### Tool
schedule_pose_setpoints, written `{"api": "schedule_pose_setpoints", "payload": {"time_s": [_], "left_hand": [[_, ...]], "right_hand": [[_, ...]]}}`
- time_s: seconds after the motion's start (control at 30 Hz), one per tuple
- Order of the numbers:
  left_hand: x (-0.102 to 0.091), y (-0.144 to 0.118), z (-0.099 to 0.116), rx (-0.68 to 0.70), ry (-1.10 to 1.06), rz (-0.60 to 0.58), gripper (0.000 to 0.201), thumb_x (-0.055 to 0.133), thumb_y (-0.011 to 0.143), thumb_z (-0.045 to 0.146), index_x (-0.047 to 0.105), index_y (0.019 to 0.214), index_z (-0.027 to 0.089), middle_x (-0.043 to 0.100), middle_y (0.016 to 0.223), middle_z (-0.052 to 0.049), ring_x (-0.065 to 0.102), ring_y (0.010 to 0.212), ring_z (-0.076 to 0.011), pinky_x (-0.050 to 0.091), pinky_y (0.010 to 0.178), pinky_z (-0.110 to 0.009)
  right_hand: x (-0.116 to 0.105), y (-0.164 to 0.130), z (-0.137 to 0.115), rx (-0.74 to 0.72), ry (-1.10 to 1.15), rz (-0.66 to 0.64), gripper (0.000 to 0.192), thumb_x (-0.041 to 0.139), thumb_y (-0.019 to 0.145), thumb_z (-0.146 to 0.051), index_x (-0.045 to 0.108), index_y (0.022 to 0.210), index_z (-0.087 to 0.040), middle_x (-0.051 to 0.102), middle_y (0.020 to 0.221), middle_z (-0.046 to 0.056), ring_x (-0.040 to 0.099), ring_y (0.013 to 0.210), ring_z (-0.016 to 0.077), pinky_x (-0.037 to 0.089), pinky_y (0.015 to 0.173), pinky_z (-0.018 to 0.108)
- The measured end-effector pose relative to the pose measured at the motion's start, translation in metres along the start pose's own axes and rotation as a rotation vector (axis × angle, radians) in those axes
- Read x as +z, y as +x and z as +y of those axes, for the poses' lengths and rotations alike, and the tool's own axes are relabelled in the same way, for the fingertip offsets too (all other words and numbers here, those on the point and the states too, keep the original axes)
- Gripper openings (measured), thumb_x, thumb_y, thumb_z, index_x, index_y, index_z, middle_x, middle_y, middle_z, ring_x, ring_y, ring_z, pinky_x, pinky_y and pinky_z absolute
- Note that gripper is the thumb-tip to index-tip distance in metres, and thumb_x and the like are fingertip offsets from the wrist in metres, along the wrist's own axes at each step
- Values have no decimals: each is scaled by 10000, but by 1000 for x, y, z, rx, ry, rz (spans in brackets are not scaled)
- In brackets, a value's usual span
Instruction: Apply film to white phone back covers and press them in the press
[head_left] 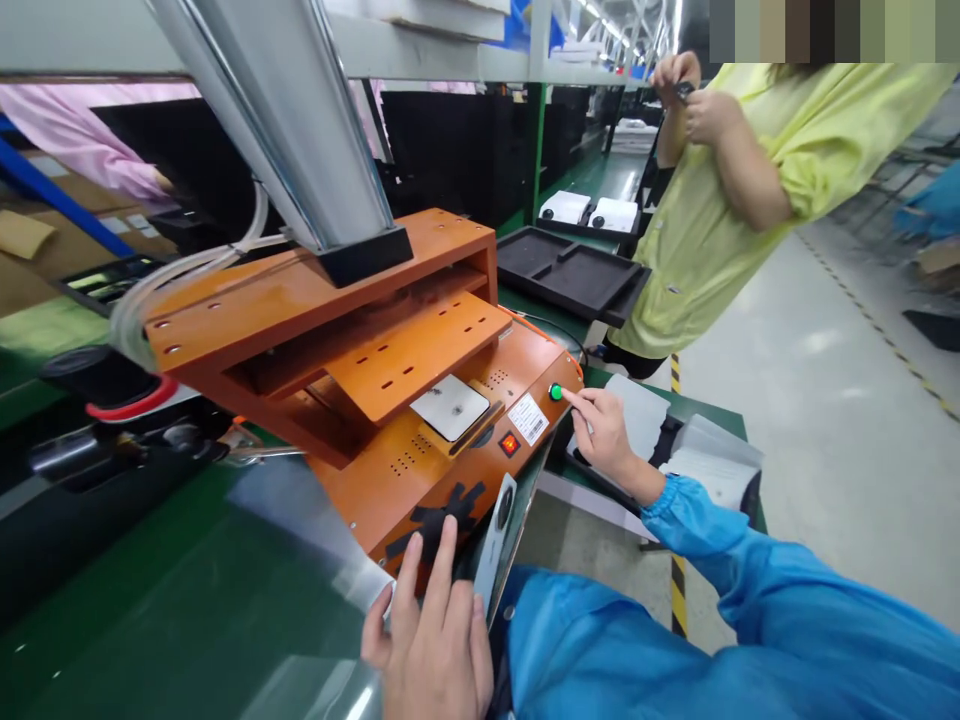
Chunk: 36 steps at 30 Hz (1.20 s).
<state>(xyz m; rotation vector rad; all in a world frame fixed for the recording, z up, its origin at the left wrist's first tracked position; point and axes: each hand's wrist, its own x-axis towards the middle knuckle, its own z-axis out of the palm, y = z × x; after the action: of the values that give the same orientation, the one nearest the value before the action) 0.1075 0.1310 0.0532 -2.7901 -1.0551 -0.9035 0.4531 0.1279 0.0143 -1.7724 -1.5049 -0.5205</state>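
Head cam: right hand (606,432), index finger out and the rest curled, holds nothing, fingertip at the green button (555,392) on the orange press (420,400), centre frame. Left hand (435,640), bottom centre, lies flat and loose w/ fingers on the press's front edge by the black tape (442,520). White part (450,407) sits under the upper plate (412,350). Risk imo: left fingers are close to the plate and could get pinched if they creep fwd.

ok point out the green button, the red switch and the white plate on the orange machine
green button (556,392), head view, middle of its round cap
red switch (510,444), head view, middle of its lit face
white plate (450,407), head view, middle of its flat top
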Motion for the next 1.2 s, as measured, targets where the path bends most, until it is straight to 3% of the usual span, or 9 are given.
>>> {"api": "schedule_pose_setpoints", "payload": {"time_s": [0.23, 0.37, 0.43, 0.53, 0.63, 0.7, 0.8, 0.97, 1.2], "left_hand": [[-2, 2, 1, 3, 10, -25, 112, 516, 892, 192, 587, 811, 223, 556, 1507, -83, 475, 1338, -334, 311, 966, -471], [-12, -13, 21, -107, -150, 63, 108, 507, 878, 182, 583, 820, 232, 688, 1283, -100, 533, 1207, -327, 323, 967, -491], [-11, -23, 35, -187, -247, 113, 141, 476, 879, 169, 601, 881, 235, 708, 1096, -104, 548, 1141, -321, 343, 958, -493], [-2, -32, 54, -197, -359, 72, 211, 446, 892, 150, 611, 997, 230, 681, 1029, -104, 549, 1106, -307, 360, 942, -492], [14, -34, 65, -130, -425, -49, 181, 451, 937, 183, 613, 1003, 227, 684, 1086, -111, 549, 1141, -306, 355, 968, -506], [25, -35, 66, -117, -436, -139, 214, 469, 972, 289, 618, 1108, 217, 665, 1214, -139, 542, 1204, -326, 365, 989, -519], [35, -40, 57, -68, -475, -241, 413, 495, 983, 382, 532, 1348, 195, 614, 1349, -162, 578, 1231, -306, 443, 986, -476], [37, -52, 45, 74, -528, -281, 246, 583, 958, 299, 643, 1192, 248, 702, 1203, -69, 689, 1062, -213, 538, 914, -349], [41, -55, 56, 86, -620, -392, 194, 596, 959, 266, 669, 1138, 253, 735, 1111, -48, 703, 1018, -214, 563, 917, -364]], "right_hand": [[1, 9, 11, -52, 23, -75, 472, 444, 937, -109, 634, 1347, -245, 644, 1063, 93, 594, 982, 230, 441, 889, 444], [-24, -11, -5, 23, 356, -49, 345, 560, 945, -229, 632, 1282, -216, 629, 1060, 94, 593, 933, 212, 508, 848, 407], [-47, -36, -31, 84, 651, -251, 320, 602, 953, -345, 625, 1239, -202, 633, 1017, 81, 601, 870, 187, 527, 782, 357], [-80, -81, -83, 335, 1138, -702, 581, 648, 903, -601, 562, 1293, -179, 674, 1064, 102, 654, 902, 187, 544, 782, 333], [-88, -110, -112, 684, 1292, -792, 549, 662, 889, -628, 586, 1180, -170, 718, 1013, 90, 685, 889, 175, 553, 782, 311], [-86, -118, -93, 755, 1079, -712, 437, 606, 945, -582, 618, 1062, -160, 731, 938, 72, 686, 820, 156, 555, 737, 289], [-104, -124, -16, 614, 399, -565, 425, 512, 989, -555, 658, 943, -159, 738, 870, 61, 678, 767, 159, 550, 705, 288], [-163, -141, 105, 590, -7, -538, 254, 612, 921, -374, 709, 840, -154, 741, 831, 94, 647, 745, 184, 499, 712, 302], [-163, -167, 148, 467, -263, -644, 167, 650, 894, -258, 714, 777, -157, 719, 747, 59, 621, 668, 141, 455, 659, 243]]}}
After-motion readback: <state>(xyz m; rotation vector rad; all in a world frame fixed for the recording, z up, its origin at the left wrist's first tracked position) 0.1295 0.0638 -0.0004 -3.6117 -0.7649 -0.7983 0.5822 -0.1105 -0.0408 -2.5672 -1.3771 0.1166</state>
